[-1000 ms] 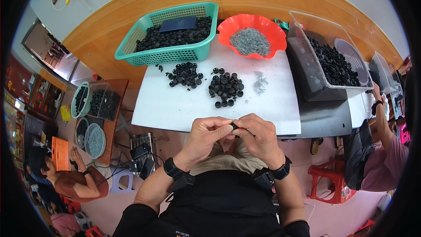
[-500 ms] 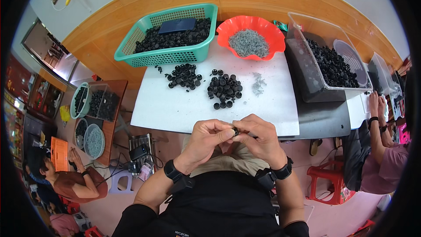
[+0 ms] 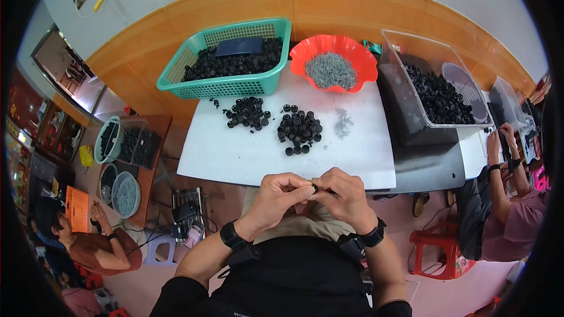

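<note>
Over on the far left, a person in a brown top [image 3: 108, 251] is near a small brown table [image 3: 162, 123]. On it I see a pale green tub [image 3: 116, 149] with black bits inside and a round bowl [image 3: 138, 196] full of grey bits.

Next, on the big table, is a green basket [image 3: 229, 88] full of black parts, and a flat blue thing [image 3: 239, 47] lies on top of them. In front of the basket, a bunch of black caps [image 3: 247, 113] sits on a white sheet [image 3: 205, 158].

Nearer to the person's tummy, the left hand [image 3: 276, 196] squeezes a small black piece [image 3: 315, 188] with its thumb and finger. The piece is up in the air, near the front edge of the table. Fingers hide most of it, so I can't tell its shape.

Up on the sheet is a second bunch [image 3: 299, 131] of caps, with a wavy red bowl [image 3: 367, 64] of grey bits behind it. The right hand [image 3: 346, 194] pinches the same piece from its own side. I can't tell if the two hands touch.

A few loose grey bits [image 3: 343, 123] lie on the sheet. Then comes a big clear box [image 3: 405, 105] with lots of black parts. Last, past a red stool [image 3: 437, 243], is a person in a pinkish purple top [image 3: 514, 229].
</note>
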`<move>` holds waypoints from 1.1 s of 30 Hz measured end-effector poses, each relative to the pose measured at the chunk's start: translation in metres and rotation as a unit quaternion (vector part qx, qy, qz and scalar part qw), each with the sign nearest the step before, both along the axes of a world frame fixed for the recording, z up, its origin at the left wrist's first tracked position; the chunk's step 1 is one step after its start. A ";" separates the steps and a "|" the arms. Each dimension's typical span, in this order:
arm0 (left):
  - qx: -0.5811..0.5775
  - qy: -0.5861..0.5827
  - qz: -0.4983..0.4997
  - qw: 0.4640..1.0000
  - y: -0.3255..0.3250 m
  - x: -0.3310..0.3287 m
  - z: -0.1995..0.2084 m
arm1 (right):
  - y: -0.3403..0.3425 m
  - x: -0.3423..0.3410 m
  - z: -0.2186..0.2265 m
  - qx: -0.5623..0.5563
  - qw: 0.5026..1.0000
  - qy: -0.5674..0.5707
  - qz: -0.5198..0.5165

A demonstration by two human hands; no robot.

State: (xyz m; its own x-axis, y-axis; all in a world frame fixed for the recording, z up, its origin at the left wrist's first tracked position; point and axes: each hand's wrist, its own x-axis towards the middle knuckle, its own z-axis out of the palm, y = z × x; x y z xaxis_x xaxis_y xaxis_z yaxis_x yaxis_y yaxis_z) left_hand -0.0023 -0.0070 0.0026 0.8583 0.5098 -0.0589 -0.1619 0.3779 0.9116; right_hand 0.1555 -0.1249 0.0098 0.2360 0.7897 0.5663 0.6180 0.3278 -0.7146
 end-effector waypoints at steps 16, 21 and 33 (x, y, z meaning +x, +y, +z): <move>-0.028 0.020 -0.012 0.999 0.004 -0.014 -0.007 | -0.003 -0.011 0.009 -0.051 0.994 0.086 0.034; -0.017 0.029 -0.033 0.999 0.007 -0.018 -0.006 | -0.003 -0.015 0.012 -0.074 0.995 0.067 0.026; 0.017 0.023 -0.018 0.999 0.009 -0.018 -0.004 | 0.002 -0.011 0.012 -0.078 0.996 0.037 0.037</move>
